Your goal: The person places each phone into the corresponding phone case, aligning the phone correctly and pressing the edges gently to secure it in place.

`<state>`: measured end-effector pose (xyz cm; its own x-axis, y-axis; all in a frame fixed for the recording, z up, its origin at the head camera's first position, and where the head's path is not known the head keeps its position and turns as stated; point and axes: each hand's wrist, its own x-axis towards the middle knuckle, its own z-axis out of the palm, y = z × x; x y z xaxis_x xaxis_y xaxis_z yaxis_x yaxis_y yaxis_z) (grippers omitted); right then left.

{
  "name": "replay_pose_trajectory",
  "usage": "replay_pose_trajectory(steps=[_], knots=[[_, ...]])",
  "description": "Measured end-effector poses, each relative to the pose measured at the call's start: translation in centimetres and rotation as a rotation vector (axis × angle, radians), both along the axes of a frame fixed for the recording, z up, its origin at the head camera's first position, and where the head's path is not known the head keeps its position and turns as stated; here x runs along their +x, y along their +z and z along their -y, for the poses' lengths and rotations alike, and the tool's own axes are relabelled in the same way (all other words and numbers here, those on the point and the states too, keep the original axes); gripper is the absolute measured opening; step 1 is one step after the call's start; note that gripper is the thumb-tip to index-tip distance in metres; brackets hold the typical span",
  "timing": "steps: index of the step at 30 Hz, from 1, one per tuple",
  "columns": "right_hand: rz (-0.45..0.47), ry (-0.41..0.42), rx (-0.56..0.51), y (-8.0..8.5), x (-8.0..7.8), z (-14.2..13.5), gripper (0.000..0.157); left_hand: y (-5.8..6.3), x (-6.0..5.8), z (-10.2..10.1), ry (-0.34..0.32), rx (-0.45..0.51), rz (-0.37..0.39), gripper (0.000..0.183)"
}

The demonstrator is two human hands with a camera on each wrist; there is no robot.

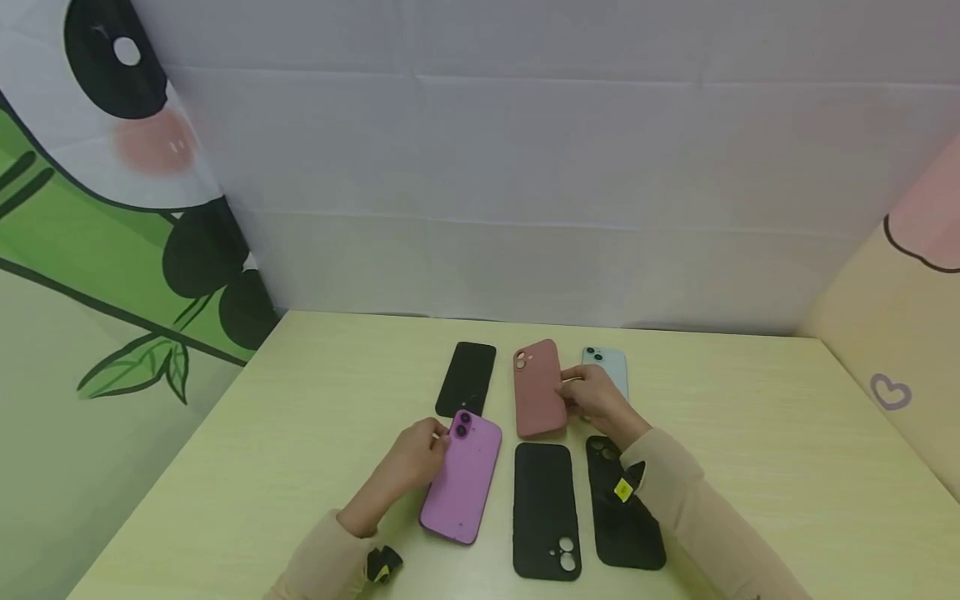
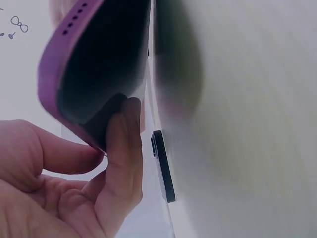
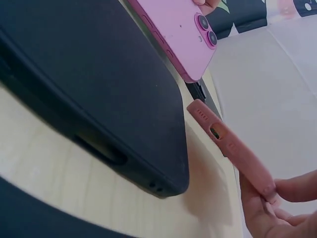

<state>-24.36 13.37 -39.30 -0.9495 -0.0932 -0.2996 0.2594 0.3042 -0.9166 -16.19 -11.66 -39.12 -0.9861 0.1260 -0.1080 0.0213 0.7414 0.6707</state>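
Note:
My left hand (image 1: 413, 457) grips the left edge of a purple phone (image 1: 463, 487), whose back and two camera lenses face up in the head view. In the left wrist view the thumb and fingers pinch this phone (image 2: 47, 79), its dark screen side tilted above the table. With my right hand (image 1: 597, 398) I hold a dusty-pink phone case (image 1: 537, 390) by its right edge. The right wrist view shows that case (image 3: 237, 151) edge-on, raised off the table, with a port cutout; thumb and fingers pinch one corner.
A black phone (image 1: 467, 375) lies behind the purple one. A light blue phone (image 1: 613, 367) lies beyond my right hand. Two black phone cases lie nearer: one in the middle (image 1: 543, 492), another (image 1: 624, 525) partly under my right sleeve. A white wall sheet (image 1: 480, 167) hangs behind the table.

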Motion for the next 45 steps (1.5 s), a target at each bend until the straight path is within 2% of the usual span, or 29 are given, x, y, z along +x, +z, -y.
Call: replay_pose_trajectory(steps=[8, 12, 20, 28, 40, 45], knots=[[-0.017, -0.009, -0.018, 0.1, 0.5, -0.4, 0.037, 0.0, -0.1, 0.0, 0.024, 0.016, -0.038, 0.020], [-0.027, -0.003, -0.042, 0.2, 0.8, -0.6, 0.037, -0.1, -0.3, 0.0, 0.044, 0.042, -0.023, 0.021], [-0.028, 0.011, -0.114, 0.7, 1.6, -0.8, 0.037, -0.1, -0.9, 0.1, 0.115, 0.131, 0.000, 0.024], [-0.046, 0.060, -0.171, 1.2, 2.8, -0.9, 0.036, -0.2, -1.9, -0.1, 0.180, 0.225, 0.053, 0.028], [-0.048, 0.104, -0.245, 1.4, 4.3, -0.5, 0.035, -0.3, -3.3, -0.7, 0.222, 0.388, 0.059, 0.029], [-0.054, 0.126, -0.271, 1.5, 4.8, -0.3, 0.034, -0.2, -3.8, -1.1, 0.238, 0.424, 0.063, 0.031]])
